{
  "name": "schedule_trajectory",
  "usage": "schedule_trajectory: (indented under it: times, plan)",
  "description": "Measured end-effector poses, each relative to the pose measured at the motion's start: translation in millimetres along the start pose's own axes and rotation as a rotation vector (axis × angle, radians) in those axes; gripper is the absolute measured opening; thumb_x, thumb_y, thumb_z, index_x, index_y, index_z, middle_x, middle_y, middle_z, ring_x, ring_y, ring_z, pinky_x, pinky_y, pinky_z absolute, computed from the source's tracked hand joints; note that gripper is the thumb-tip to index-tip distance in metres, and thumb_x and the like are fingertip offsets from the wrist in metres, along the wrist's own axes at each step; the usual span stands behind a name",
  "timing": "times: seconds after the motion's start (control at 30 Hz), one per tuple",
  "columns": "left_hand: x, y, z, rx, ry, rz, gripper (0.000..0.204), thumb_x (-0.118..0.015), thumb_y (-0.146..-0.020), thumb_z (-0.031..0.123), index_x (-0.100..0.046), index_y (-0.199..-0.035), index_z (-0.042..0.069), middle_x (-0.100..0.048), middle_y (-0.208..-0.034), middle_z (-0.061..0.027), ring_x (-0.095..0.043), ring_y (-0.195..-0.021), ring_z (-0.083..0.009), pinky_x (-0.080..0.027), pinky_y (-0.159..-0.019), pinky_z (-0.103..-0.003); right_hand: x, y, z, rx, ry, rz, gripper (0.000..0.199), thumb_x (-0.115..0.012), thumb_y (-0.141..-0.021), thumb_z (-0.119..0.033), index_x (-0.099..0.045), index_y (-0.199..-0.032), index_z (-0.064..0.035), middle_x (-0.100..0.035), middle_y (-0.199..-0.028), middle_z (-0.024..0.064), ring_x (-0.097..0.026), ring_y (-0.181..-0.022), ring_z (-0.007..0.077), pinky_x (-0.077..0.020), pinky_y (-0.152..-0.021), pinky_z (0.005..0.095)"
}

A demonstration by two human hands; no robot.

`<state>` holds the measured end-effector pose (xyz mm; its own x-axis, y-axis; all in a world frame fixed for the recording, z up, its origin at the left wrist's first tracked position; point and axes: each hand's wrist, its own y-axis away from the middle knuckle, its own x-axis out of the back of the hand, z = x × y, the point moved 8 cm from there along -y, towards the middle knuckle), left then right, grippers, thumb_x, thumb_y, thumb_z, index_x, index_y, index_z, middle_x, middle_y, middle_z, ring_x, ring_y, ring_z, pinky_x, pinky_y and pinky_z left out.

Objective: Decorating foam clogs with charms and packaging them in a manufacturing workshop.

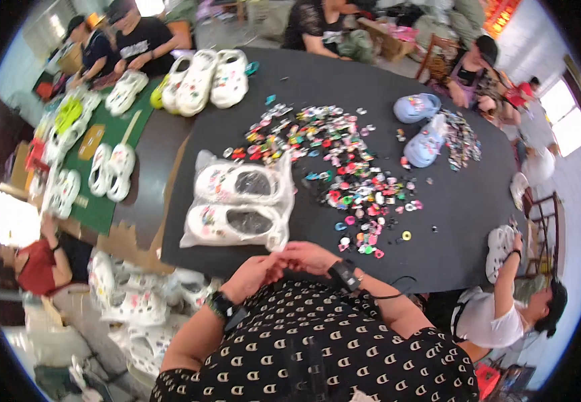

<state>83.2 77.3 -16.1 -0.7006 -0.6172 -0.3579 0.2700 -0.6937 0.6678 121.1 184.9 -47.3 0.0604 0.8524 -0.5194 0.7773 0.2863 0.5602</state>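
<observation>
A clear plastic bag holding a pair of white clogs lies on the dark table, just ahead of me. The clogs carry small coloured charms and lie side by side, toes to the left. At the bag's gathered near right corner, my left hand and my right hand meet with fingers closed on the plastic. The fingertips overlap, so their exact grip is partly hidden. Beyond the bag spreads a loose heap of small colourful shoe charms.
Blue clogs stand at the right beside another charm pile. White clogs stand at the far left edge. A green-topped table with more clogs is on the left, and piled white clogs lie below it. Several people sit around.
</observation>
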Motion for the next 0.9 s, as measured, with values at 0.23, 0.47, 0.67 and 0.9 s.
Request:
schedule_trajectory:
  times: [0.23,0.47,0.67,0.9]
  plan:
    - [14,5,-2,-0.065,0.030,0.051,0.028,-0.053,-0.096,0.027,-0.062,-0.078,0.006,-0.058,-0.067,-0.0011,-0.051,-0.060,-0.0099,-0.038,-0.056,-0.023,-7,-15,18,0.011,0.003,0.010,0.020,-0.064,-0.092,-0.028,-0.063,-0.091,-0.0075,-0.053,-0.072,-0.0044,-0.045,-0.061,0.0063,-0.0353,-0.054,0.0202]
    - [35,6,-6,-0.074,-0.037,0.116,0.026,-0.058,-0.091,0.020,-0.060,-0.070,0.006,-0.058,-0.062,-0.0021,-0.053,-0.052,-0.0109,-0.038,-0.049,-0.024,3,-13,2,0.106,-0.055,0.174,0.018,-0.065,-0.089,-0.024,-0.064,-0.083,-0.0072,-0.055,-0.068,-0.0032,-0.050,-0.059,0.0064,-0.0388,-0.050,0.0215]
    - [41,45,-5,0.021,-0.548,-0.008,0.031,-0.056,-0.090,0.019,-0.063,-0.065,0.002,-0.058,-0.057,-0.0024,-0.053,-0.051,-0.0094,-0.041,-0.051,-0.024,53,-15,-29,0.204,0.030,0.412,0.018,-0.063,-0.086,-0.022,-0.062,-0.083,-0.0044,-0.058,-0.073,0.0014,-0.053,-0.060,0.0087,-0.0402,-0.049,0.0217]
    - [76,79,-35,0.135,-0.550,-0.016,0.035,-0.057,-0.092,0.026,-0.066,-0.070,0.001,-0.062,-0.061,-0.0019,-0.057,-0.057,-0.0083,-0.045,-0.055,-0.023,108,-21,-72,0.316,0.028,0.626,0.016,-0.066,-0.085,-0.022,-0.061,-0.081,-0.0067,-0.057,-0.070,-0.0003,-0.054,-0.059,0.0083,-0.0403,-0.049,0.0217]
